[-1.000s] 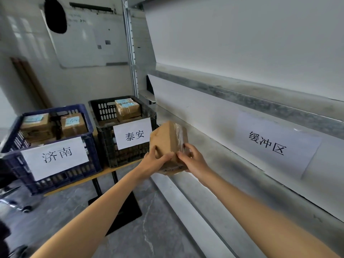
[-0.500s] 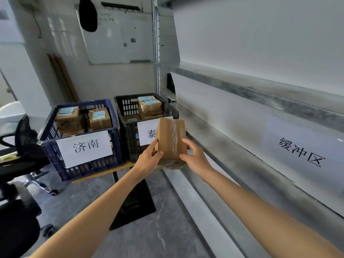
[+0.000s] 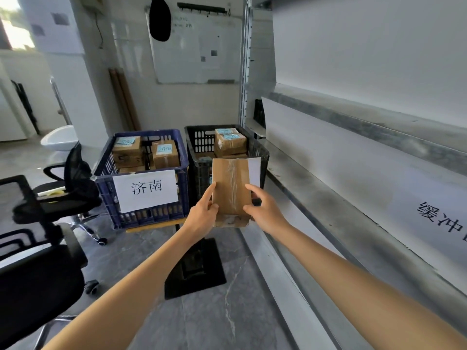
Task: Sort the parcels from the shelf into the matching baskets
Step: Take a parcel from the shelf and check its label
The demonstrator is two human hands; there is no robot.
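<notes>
A: What's changed?
B: The left hand (image 3: 202, 218) and right hand (image 3: 265, 213) have turned the taped brown cardboard parcel (image 3: 230, 188) upright, pinching its side edges.
A: Where?
B: Before the black slatted plastic basket (image 3: 201, 170), probably hunting its label.

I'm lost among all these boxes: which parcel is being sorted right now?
Follow the metal shelf to the black basket at its far end. The left hand and right hand hold the parcel before it. Unlike the blue-labelled parcels basketed behind, its face shows only clear tape.
</notes>
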